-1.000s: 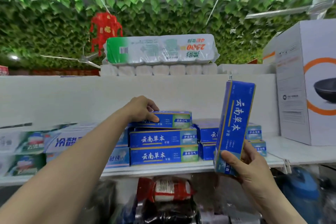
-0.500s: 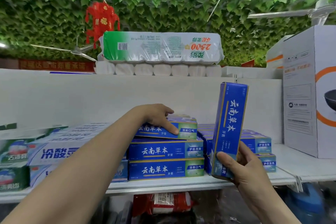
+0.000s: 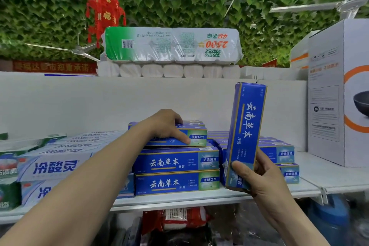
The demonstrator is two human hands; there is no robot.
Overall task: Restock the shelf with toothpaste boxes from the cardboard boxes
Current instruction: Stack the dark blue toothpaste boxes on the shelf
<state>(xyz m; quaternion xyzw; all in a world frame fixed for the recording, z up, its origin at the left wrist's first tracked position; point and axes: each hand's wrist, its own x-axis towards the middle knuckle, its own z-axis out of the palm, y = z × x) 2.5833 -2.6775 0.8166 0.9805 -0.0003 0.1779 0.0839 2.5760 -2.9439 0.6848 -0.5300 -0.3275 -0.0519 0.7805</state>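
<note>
Blue toothpaste boxes are stacked on the white shelf. My left hand grips the top box of the middle stack, fingers over its top and thumb on its front face. Under it lie two more blue boxes. My right hand holds another blue toothpaste box upright by its lower end, in front of a lower stack of blue boxes on the right.
Pale blue and green toothpaste boxes fill the shelf's left side. A large white appliance carton stands at the right. Packs of toilet rolls lie on the top ledge. Packaged goods sit below the shelf.
The view has moved closer and lower relative to the shelf. My left hand stays on the top box of the middle stack. The upright box in my right hand has straightened slightly.
</note>
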